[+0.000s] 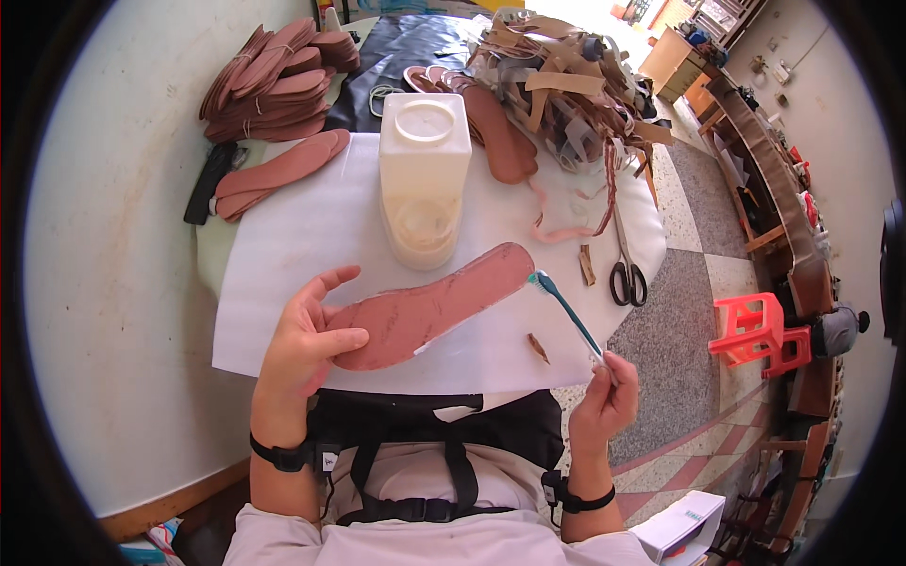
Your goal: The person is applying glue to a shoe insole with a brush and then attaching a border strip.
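My left hand (311, 330) grips the wide end of a reddish-brown insole (429, 311), thumb on top and the other fingers partly hidden beneath. The insole is held over the white table sheet, its narrow end pointing up and to the right. In my right hand (606, 396) is a toothbrush (570, 313) with a teal handle, pinched near its lower end. The brush head meets the insole's far right edge. Just beyond the insole stands a cloudy white plastic container (425, 156) with a cut-out opening low on its near side; pale contents show inside.
Bundled insoles (274, 85) are stacked at the back left, with loose insoles (283, 174) nearer. A heap of leather scraps (566, 94) covers the back right. Black-handled scissors (626, 274) lie at the table's right edge. Red plastic stools (755, 330) stand on the floor.
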`<state>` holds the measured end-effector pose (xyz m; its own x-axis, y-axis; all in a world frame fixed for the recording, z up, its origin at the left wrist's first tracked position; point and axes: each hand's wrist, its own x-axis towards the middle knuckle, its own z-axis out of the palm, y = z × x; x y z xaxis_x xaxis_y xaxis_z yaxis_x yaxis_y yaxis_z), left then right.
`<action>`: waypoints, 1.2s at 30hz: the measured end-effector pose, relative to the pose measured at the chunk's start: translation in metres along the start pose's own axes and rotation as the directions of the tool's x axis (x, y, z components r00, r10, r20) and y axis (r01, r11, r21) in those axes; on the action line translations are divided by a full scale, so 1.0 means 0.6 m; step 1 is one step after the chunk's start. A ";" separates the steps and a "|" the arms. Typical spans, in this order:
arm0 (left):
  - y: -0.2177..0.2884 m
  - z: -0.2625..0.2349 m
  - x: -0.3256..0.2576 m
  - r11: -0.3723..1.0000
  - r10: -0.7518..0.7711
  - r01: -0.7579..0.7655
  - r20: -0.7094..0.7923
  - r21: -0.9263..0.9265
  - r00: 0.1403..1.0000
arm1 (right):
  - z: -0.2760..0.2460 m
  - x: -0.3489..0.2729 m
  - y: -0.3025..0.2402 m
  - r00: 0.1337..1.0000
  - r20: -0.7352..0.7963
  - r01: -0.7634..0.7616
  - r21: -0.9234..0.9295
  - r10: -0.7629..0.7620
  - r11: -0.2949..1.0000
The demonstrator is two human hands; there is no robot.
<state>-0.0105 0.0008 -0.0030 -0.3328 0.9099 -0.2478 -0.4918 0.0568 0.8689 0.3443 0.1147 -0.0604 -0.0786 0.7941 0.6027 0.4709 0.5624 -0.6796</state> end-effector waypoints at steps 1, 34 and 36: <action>0.000 -0.001 -0.001 1.000 -0.004 0.004 0.004 0.002 1.000 | 0.002 0.004 -0.002 1.000 -0.009 -0.004 -0.003 0.004 1.000; -0.002 0.004 -0.007 0.988 0.009 -0.013 0.028 0.153 1.000 | 0.029 0.040 -0.097 0.955 0.166 0.247 0.012 -0.246 0.969; -0.005 0.005 -0.005 0.990 0.038 -0.040 0.021 0.132 0.999 | 0.033 0.029 -0.110 0.942 0.209 0.256 0.064 -0.263 0.965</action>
<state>-0.0057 -0.0012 -0.0037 -0.3339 0.9198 -0.2059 -0.3671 0.0743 0.9272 0.2944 0.0962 -0.0135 -0.3815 0.6479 0.6593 0.3783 0.7602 -0.5282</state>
